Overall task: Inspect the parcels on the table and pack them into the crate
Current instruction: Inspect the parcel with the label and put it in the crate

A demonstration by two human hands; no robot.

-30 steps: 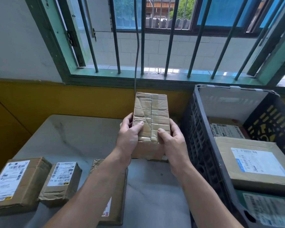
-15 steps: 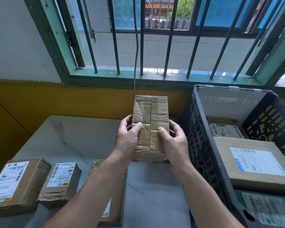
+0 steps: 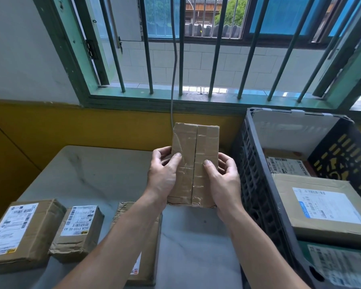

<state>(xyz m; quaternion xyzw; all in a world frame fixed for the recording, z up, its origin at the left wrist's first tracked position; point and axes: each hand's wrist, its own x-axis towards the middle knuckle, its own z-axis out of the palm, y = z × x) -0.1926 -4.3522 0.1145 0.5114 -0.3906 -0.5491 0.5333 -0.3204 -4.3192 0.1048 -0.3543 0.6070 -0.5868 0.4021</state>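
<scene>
**Holding a taped parcel on end above the bench**

The left grip (image 3: 163, 174) and right grip (image 3: 225, 180) clasp a brown parcel (image 3: 196, 147) from either side. Both thumbs lie flat on its taped near face and the fingers curl round its long edges. The parcel stands upright, lifted off the bench (image 3: 104, 167), with its lower edge by the wrists and its top edge against the yellow wall.

Just right of the right grip rises the left wall of the dark crate (image 3: 256, 184). Inside it lie a large labelled box (image 3: 325, 207), a smaller labelled parcel (image 3: 286, 165) at the far end and a green-wrapped one (image 3: 342, 265) nearest.

The marbled bench top is visible from the held parcel out to its far and left edges. Along the near left edge sit a big labelled carton (image 3: 23, 228) and a small labelled carton (image 3: 79, 228) just beside it. A flat carton (image 3: 148, 247) is partly hidden under the left forearm.
</scene>
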